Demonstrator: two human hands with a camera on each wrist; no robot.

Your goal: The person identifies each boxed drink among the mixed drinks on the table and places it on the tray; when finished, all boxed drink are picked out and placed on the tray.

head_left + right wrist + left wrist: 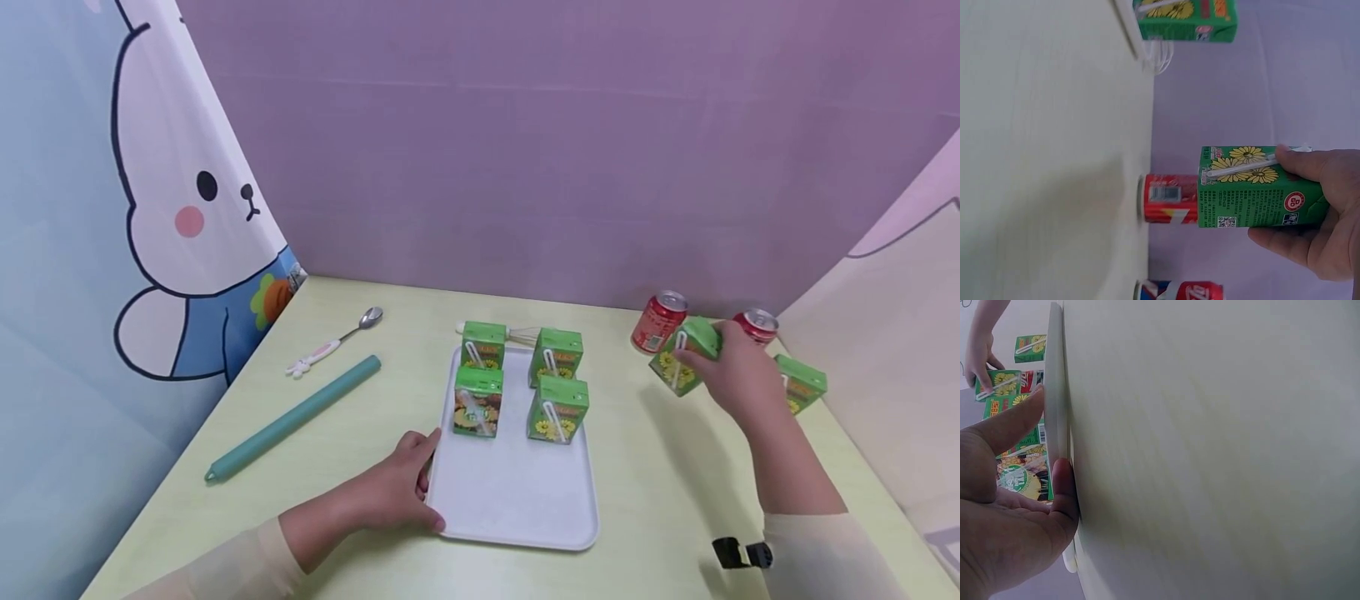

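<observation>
My left hand (397, 487) grips the left edge of a white tray (510, 500), thumb by the near corner and fingers curled at the rim (1055, 425). Several green drink cartons stand on the tray's far half; a near-left carton (477, 402) and a near-right carton (558, 409) form the front row. Over the table at right, my right hand (742, 371) holds a tilted green drink carton (1260, 197) between thumb and fingers, its straw side showing. Another green carton (801, 385) stands behind the right wrist, partly hidden.
Two red soda cans stand at the back right, a left can (659, 322) and a right can (759, 325) partly hidden by the right hand. A whisk (523, 335) lies behind the tray. At left lie a spoon (333, 343) and a green stick (292, 421).
</observation>
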